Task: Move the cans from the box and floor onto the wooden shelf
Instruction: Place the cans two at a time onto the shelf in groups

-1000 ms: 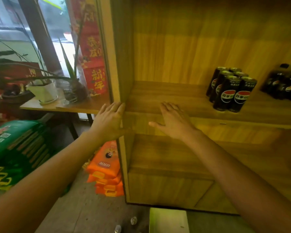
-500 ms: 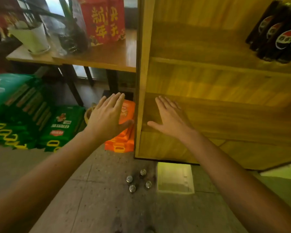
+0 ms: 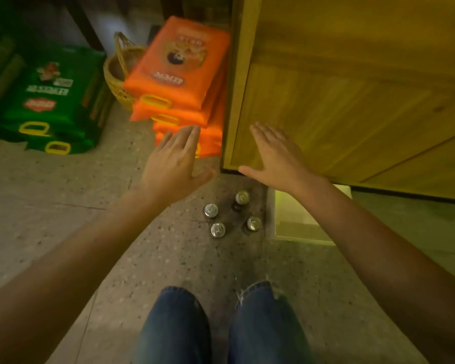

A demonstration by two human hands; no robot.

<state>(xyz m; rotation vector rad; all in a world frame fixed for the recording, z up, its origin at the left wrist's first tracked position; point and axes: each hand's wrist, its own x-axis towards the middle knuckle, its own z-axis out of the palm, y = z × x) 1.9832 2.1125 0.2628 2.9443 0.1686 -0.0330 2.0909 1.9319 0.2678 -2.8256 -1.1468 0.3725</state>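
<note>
Several cans [image 3: 217, 229] stand upright on the speckled floor, seen from above by their silver tops, just left of a pale box [image 3: 294, 227]. My left hand [image 3: 172, 164] hovers above and to the left of them, fingers straight, holding nothing. My right hand [image 3: 276, 158] is spread flat in front of the lower panel of the wooden shelf [image 3: 352, 101], also holding nothing. The shelf's upper boards and the cans on them are out of view.
Orange bags [image 3: 179, 74] are stacked against the shelf's left side, with a wicker basket [image 3: 118, 74] behind them and green bags [image 3: 50, 101] further left. My knees in blue jeans [image 3: 176, 327] fill the bottom middle.
The view has tilted down from the shelf to the floor. Both hands have dropped with it, still spread, and now hang above the cans on the floor.
</note>
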